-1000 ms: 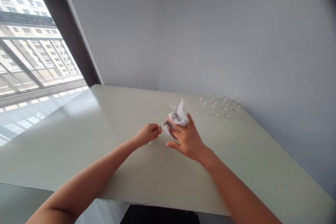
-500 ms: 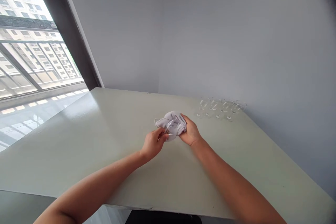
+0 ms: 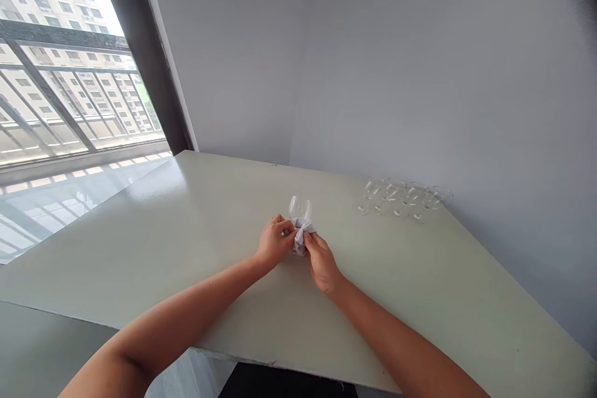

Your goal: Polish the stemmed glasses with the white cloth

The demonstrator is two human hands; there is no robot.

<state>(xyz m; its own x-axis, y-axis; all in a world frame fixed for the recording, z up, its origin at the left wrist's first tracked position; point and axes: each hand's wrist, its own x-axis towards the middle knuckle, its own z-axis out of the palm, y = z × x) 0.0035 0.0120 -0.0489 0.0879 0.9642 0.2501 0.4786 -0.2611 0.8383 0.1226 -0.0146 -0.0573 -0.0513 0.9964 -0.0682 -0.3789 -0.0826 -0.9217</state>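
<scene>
At the table [image 3: 224, 211]'s near middle, the right hand [image 3: 323, 263] pinches a cloth [image 3: 302, 240] around an upright glass [image 3: 300, 206], the left hand [image 3: 274, 242] curling fingers against it, grip unclear; apparently wiping, which next calls for gentle turning.

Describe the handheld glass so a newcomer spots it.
Find the pale table. Over it, the left hand and right hand meet at one clear glass. Unlike the glasses grouped near the wall, it has a white cloth bunched at its lower part.

Stemmed glasses [image 3: 411, 195] stand on a pale table [image 3: 224, 217].
</scene>
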